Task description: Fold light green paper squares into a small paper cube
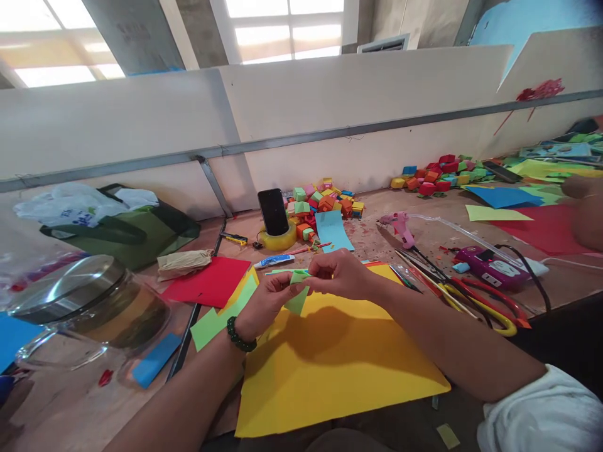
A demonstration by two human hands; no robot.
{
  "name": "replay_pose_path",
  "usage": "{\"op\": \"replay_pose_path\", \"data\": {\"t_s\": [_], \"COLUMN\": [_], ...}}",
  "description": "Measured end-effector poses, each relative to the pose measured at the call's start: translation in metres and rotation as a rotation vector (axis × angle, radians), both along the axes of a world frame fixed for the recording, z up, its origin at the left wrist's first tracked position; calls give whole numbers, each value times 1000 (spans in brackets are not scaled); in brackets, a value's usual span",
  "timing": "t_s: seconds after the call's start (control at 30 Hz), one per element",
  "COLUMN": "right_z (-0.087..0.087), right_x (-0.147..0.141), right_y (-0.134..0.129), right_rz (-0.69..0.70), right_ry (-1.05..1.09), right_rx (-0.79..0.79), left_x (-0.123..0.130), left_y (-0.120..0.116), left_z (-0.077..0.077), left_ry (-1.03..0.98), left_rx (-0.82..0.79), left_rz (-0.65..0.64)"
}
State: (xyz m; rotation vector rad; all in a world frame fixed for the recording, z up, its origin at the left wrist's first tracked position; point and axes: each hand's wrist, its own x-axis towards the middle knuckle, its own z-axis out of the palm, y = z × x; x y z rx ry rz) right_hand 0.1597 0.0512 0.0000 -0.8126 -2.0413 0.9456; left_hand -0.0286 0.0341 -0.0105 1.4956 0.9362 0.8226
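Observation:
Over the yellow sheet (339,370), both hands hold a small folded piece of light green paper (298,302). My left hand (266,301), with a dark bead bracelet (240,336) at the wrist, pinches its left side. The fingers of my right hand (346,275) are closed on its upper right edge. Part of the paper is hidden behind the fingertips. Beside my left hand lie light green strips (226,317) and a red sheet (211,281). Just beyond the hands are a blue-and-white tube (274,261) and a light blue paper (334,230).
A glass teapot (141,307) stands at left before a green bag (141,232). A phone (273,212) leans on a tape roll (280,238) near folded paper cubes (325,204). A pink glue gun (400,227), scissors (494,298) and a purple device (490,267) lie right. Another person's blurred hand (586,213) is far right.

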Motion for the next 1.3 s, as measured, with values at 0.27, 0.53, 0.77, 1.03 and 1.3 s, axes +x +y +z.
{"op": "replay_pose_path", "data": {"t_s": [0.27,0.53,0.77,1.03,1.3], "right_z": [3,9,4,9,11], "right_x": [-1,4,3,4,4], "right_y": [2,7,8,5,3], "right_rz": [62,106,80,81,79], "right_ry": [135,0,-36,-57,-89], "right_rx": [-164,-227,-110,-181,-199], "left_x": [-2,0,5,8,9], "left_y": [-1,-3,-5,-8,-9], "left_z": [-4,-3,-1,-2,-2], "left_ry": [-30,-4,-33,-34,-14], "left_rx": [-73,-118,-107,-109,-98], "left_rz": [-51,-112,-124,-110,-113]}}
